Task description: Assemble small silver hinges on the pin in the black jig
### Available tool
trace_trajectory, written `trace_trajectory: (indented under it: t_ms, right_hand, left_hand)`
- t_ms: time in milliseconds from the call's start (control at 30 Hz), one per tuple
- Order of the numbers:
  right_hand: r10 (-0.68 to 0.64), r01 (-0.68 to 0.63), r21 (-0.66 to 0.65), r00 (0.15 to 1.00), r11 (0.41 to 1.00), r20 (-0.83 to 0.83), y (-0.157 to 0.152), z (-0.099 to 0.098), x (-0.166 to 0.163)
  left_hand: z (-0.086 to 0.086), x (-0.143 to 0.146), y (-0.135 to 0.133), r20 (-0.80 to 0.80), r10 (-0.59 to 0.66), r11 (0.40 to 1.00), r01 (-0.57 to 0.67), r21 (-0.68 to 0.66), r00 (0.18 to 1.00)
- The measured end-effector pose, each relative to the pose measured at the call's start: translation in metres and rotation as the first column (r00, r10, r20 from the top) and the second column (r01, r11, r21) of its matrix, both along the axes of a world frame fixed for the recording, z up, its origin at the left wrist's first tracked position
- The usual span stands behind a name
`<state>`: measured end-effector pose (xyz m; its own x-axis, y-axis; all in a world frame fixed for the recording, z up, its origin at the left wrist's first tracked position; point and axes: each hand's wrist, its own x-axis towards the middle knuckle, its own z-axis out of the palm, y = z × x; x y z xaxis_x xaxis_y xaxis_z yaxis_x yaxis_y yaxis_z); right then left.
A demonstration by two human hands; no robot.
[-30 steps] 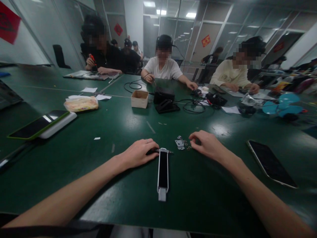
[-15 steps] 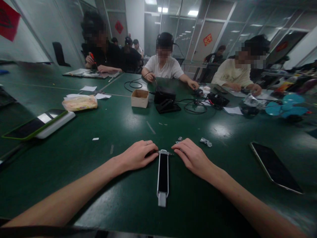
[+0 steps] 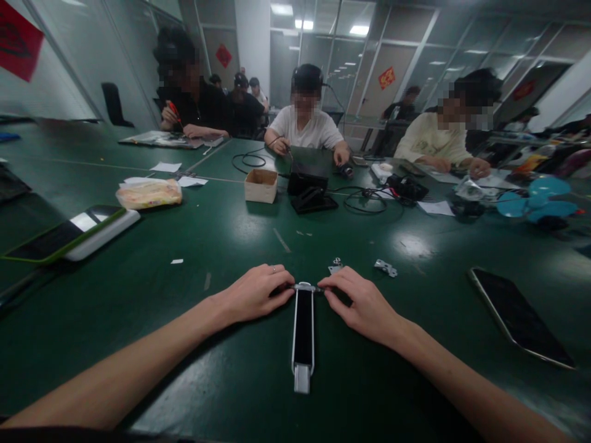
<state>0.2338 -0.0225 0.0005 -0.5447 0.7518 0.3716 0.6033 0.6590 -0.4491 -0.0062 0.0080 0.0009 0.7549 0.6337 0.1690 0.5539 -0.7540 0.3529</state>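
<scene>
A long, narrow black piece with a silver frame (image 3: 303, 329) lies on the green table, pointing toward me, with a silver block at its near end. A thin metal crosspiece (image 3: 305, 287) spans its far end. My left hand (image 3: 261, 292) pinches the left end of that crosspiece. The fingertips of my right hand (image 3: 357, 301) close round its right end. Just beyond my right hand lie small metal parts (image 3: 336, 266), partly hidden by the fingers. A silver bracket (image 3: 385, 267) rests farther right.
A phone (image 3: 519, 317) lies at right, and a green-edged device (image 3: 69, 231) at left. Farther back are a cardboard box (image 3: 261, 186), a black stand (image 3: 311, 187), cables and a food package (image 3: 150, 193). Several people work across the table (image 3: 207, 381).
My right fingertips have moved onto the crosspiece's right end and spread lower. My left hand stays at the left end. A co-worker opposite has drawn one hand inward with a dark object.
</scene>
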Motion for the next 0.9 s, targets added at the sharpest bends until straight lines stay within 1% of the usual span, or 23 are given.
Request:
trace_trajectory:
  t_ms: [167, 333, 567, 733, 900]
  right_hand:
    - [-0.021, 0.021, -0.051, 1.0, 0.998, 0.003, -0.0002, 0.001, -0.0001]
    - [0.003, -0.003, -0.039, 1.0, 0.999, 0.007, -0.0002, 0.0009, 0.0012]
    - [0.029, -0.027, -0.068, 0.999, 0.997, 0.024, 0.0038, -0.0044, 0.0048]
    - [0.022, -0.021, -0.05, 0.999, 0.999, 0.025, 0.0047, -0.004, 0.0055]
    - [0.06, -0.061, 0.018, 0.998, 0.998, 0.019, 0.0046, -0.0048, 0.0061]
  left_hand:
    - [-0.0001, -0.0009, 0.0002, -0.002, -0.003, 1.0, 0.003, 0.004, 1.0]
    - [0.0011, -0.0013, -0.0013, -0.006, 0.006, 1.0, -0.006, 0.019, 1.0]
    - [-0.0012, -0.0021, -0.002, -0.016, 0.0, 1.0, 0.0, 0.026, 1.0]
    - [-0.0014, -0.002, -0.002, -0.01, 0.004, 1.0, -0.003, 0.031, 1.0]
    - [0.0012, -0.0021, -0.002, -0.006, 0.007, 1.0, -0.007, 0.011, 1.0]
